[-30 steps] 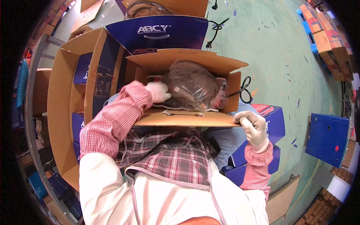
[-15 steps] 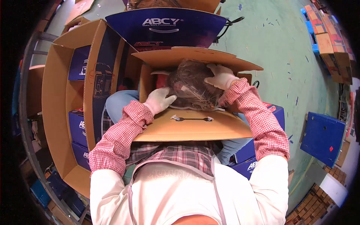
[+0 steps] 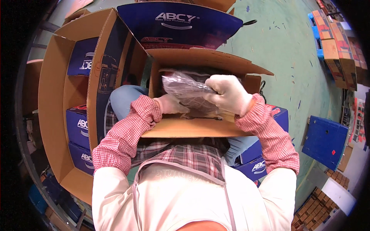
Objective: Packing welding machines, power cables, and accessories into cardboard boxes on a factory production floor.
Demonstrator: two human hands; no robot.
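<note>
Both gloved hands are inside one open cardboard carton (image 3: 185,129) held in front of the person's chest. Going left to right: the left hand (image 3: 169,104), in a pale work glove, reaches down into the carton beneath a crinkled clear plastic bag (image 3: 185,90); its fingers are hidden behind the bag and the carton wall, so I cannot tell whether they are closed on anything. The right hand (image 3: 229,94), in a white knit glove, is curled tightly over the upper right part of that bag, gripping it. The bag holds something dark that is too obscured to identify, and it sits in the carton's open mouth, partly raised above the near flap.

Two red-and-white checked sleeves lead back from the hands to a white apron worn over a plaid shirt.

At the far left stands one large brown carton (image 3: 50,115) lying on its side, with three blue printed boxes (image 3: 79,125) visible inside it. Behind the held carton a blue printed flap (image 3: 177,23) stands up. Low on the right, two more blue boxes (image 3: 258,167) sit just beside the person's arm. Farther right, one flat blue square panel (image 3: 325,142) lies on the green floor (image 3: 293,57), well apart from the hands.
</note>
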